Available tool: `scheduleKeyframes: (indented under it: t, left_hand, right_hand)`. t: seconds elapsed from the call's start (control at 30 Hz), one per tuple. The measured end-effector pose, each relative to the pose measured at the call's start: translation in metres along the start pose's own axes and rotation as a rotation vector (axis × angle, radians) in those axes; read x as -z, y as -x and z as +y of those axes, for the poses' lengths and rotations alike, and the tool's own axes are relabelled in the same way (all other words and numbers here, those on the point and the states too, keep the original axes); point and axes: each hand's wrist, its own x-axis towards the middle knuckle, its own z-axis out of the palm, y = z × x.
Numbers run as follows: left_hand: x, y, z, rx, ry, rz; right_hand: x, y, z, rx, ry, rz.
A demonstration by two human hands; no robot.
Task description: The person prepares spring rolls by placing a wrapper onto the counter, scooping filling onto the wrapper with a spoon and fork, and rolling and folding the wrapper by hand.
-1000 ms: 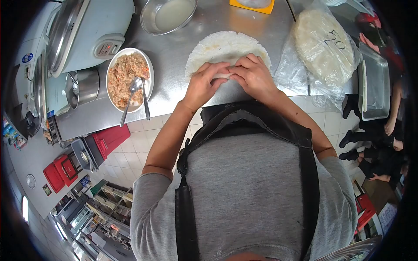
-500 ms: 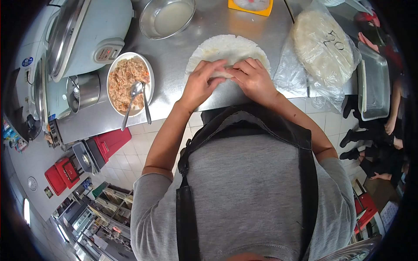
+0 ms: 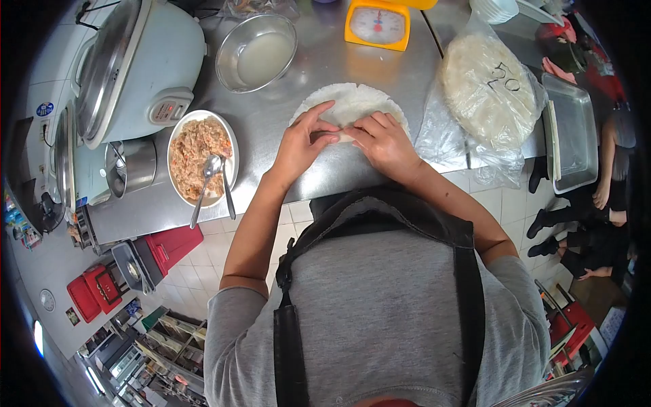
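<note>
A thin round white wrapper (image 3: 349, 98) lies on the steel table, its near edge folded over. My left hand (image 3: 302, 146) pinches the left part of that edge between thumb and a finger, with the index finger lifted. My right hand (image 3: 386, 146) has its fingers curled over the fold close by, the fingertips nearly meeting the left hand's. Whatever lies inside the fold is hidden by my fingers. To the left stands a white oval bowl (image 3: 232, 178) of minced filling (image 3: 196, 146), with two spoons (image 3: 211, 169) resting in it.
A metal bowl of cloudy liquid (image 3: 264, 57) and a yellow scale (image 3: 377, 26) stand behind. At right is a plastic bag of wrappers (image 3: 488, 85) marked 50, then a metal tray (image 3: 573, 129). A large cooker (image 3: 146, 74) fills the left. Other people are at the far right.
The view has tilted, so the table things appear lower. Both hands remain at the wrapper's near edge; my left index finger is now lifted away from it.
</note>
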Motion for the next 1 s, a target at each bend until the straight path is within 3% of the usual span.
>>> scheduleKeyframes:
  t: [0.1, 0.2, 0.5, 0.6, 0.8, 1.0]
  left_hand:
    - [-0.006, 0.006, 0.001, -0.221, -0.209, 0.110]
    - [-0.007, 0.008, 0.002, -0.262, -0.360, 0.074]
    - [0.005, -0.011, 0.006, 0.036, -0.005, -0.017]
    - [0.001, -0.009, 0.003, -0.196, -0.171, 0.098]
    - [0.002, -0.011, 0.001, -0.187, -0.252, 0.053]
    - [0.008, -0.023, 0.002, -0.007, -0.044, 0.022]
  right_hand:
    - [-0.002, -0.002, 0.001, -0.029, -0.024, -0.022]
    - [0.000, -0.005, 0.005, -0.054, -0.032, -0.050]
    - [0.000, -0.009, 0.004, 0.006, -0.009, 0.038]
    - [-0.004, -0.010, 0.011, 0.007, 0.007, 0.036]
    - [-0.001, -0.020, 0.014, -0.021, 0.004, 0.038]
    - [-0.004, -0.017, 0.019, 0.045, 0.043, 0.049]
